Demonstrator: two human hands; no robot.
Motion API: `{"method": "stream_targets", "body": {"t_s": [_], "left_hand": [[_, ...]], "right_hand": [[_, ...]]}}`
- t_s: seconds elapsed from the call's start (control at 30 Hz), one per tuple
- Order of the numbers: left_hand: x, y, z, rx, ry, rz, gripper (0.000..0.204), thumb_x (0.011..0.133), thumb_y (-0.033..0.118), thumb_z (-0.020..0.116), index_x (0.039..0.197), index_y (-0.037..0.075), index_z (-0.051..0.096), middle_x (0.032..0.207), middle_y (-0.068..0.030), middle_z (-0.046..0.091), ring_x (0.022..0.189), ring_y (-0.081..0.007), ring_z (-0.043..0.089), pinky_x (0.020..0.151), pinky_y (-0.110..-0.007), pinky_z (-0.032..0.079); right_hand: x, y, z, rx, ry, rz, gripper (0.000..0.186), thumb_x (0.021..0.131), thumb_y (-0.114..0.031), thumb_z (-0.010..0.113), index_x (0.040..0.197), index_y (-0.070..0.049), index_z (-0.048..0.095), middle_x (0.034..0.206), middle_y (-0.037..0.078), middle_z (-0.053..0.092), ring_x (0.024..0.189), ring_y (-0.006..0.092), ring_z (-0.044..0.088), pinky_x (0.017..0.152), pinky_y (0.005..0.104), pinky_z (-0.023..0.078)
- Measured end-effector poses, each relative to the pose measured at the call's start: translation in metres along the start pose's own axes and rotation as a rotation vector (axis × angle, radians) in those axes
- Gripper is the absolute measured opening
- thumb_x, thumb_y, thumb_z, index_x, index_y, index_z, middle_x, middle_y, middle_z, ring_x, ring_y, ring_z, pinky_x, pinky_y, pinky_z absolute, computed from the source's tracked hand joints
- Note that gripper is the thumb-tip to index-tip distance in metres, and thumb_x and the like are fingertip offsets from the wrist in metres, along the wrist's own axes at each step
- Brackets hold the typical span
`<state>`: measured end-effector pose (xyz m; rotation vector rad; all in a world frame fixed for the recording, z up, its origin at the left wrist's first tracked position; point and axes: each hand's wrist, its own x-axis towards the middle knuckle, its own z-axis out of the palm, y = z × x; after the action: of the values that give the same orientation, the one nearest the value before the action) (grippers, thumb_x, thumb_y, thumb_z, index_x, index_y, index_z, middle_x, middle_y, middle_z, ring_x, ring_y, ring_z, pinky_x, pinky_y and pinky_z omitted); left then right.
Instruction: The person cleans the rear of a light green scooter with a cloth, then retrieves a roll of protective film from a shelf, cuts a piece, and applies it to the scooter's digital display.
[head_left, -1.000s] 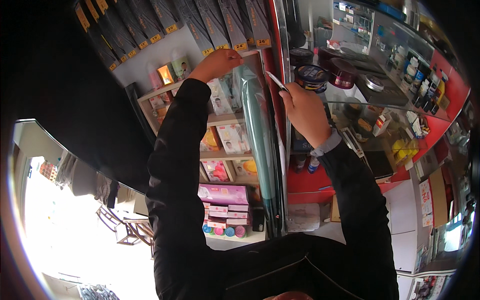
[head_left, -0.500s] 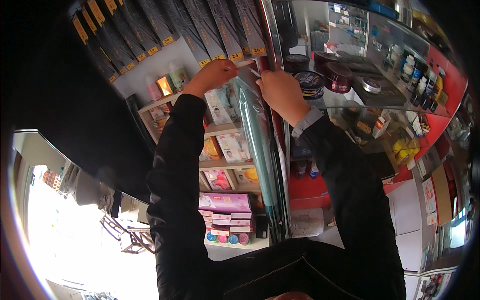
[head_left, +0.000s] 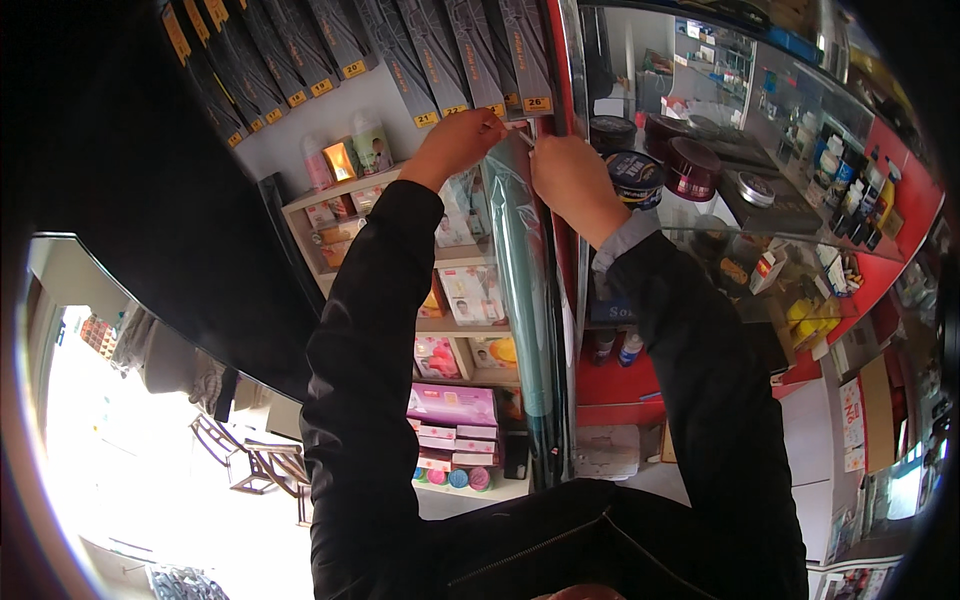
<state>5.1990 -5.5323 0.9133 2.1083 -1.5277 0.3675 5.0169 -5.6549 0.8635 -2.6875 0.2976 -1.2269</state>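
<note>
My left hand [head_left: 459, 146] pinches the top of a long clear plastic sleeve [head_left: 522, 310] that hangs upright with a teal length of material inside. My right hand [head_left: 571, 183] is closed on a slim, pale metal cutting tool [head_left: 526, 137], its tip beside my left fingertips at the sleeve's top. Whether the tool touches the plastic, I cannot tell. Behind the sleeve stands a pale shelving unit [head_left: 444, 325] holding small packaged goods, and grey hanging packs [head_left: 413, 65] with yellow labels are just above my hands.
Right of the sleeve is a glass display case [head_left: 750, 223] with jars [head_left: 691, 168], bottles [head_left: 858, 190] and boxes. A red trim strip [head_left: 566, 70] runs beside the packs. At lower left, a bright area holds wooden chairs [head_left: 270, 468]; a dark surface [head_left: 170, 260] fills the upper left.
My right hand has moved left and up with the tool, closer to my left hand at the sleeve's top. My left hand still pinches there, and the view has shifted slightly.
</note>
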Motion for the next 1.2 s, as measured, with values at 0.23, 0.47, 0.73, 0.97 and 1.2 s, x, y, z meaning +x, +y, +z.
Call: {"method": "stream_targets", "body": {"t_s": [0.23,0.47,0.73,0.97,1.2], "left_hand": [[-0.006,0.004,0.007,0.132,0.119,0.022,0.025,0.1,0.032,0.065,0.109,0.01,0.073,0.101,-0.0128,0.075,0.094,-0.0337,0.071,0.079,-0.043,0.055],[-0.013,0.007,0.01,0.131,0.211,0.055,0.025,0.099,0.034,0.064,0.108,0.012,0.073,0.097,-0.0134,0.073,0.094,-0.0354,0.07,0.08,-0.045,0.054],[-0.01,0.001,0.007,0.075,0.127,0.022,0.024,0.1,0.029,0.062,0.11,0.01,0.072,0.103,-0.0127,0.075,0.097,-0.0347,0.071,0.083,-0.043,0.055],[-0.003,-0.004,0.0,0.044,0.026,0.058,0.024,0.1,0.025,0.063,0.111,0.006,0.071,0.104,-0.0141,0.076,0.098,-0.0332,0.072,0.085,-0.041,0.056],[-0.002,-0.007,0.007,0.085,0.092,0.116,0.024,0.098,0.024,0.065,0.111,0.004,0.07,0.102,-0.015,0.076,0.096,-0.0323,0.073,0.084,-0.041,0.057]], "right_hand": [[-0.038,-0.008,-0.003,-0.102,0.031,-0.094,0.014,0.087,-0.009,0.061,0.09,-0.002,0.073,0.085,0.018,0.073,0.079,0.0359,0.075,0.066,0.0508,0.06],[-0.045,-0.002,-0.023,-0.413,0.09,-0.468,0.012,0.086,-0.011,0.063,0.091,-0.006,0.072,0.087,0.009,0.07,0.072,0.0275,0.071,0.063,0.041,0.058],[-0.035,-0.013,-0.011,-0.26,-0.006,-0.118,0.014,0.091,-0.013,0.062,0.086,0.0,0.066,0.073,0.017,0.071,0.07,0.0373,0.073,0.06,0.0471,0.058],[-0.01,-0.013,0.008,-0.064,0.09,-0.028,0.021,0.098,-0.016,0.06,0.086,0.0,0.068,0.074,0.023,0.071,0.072,0.0414,0.073,0.064,0.0514,0.059],[-0.003,-0.011,0.01,-0.031,0.067,0.006,0.023,0.096,-0.019,0.062,0.084,-0.003,0.072,0.077,0.023,0.072,0.079,0.0421,0.073,0.07,0.0533,0.059]]}}
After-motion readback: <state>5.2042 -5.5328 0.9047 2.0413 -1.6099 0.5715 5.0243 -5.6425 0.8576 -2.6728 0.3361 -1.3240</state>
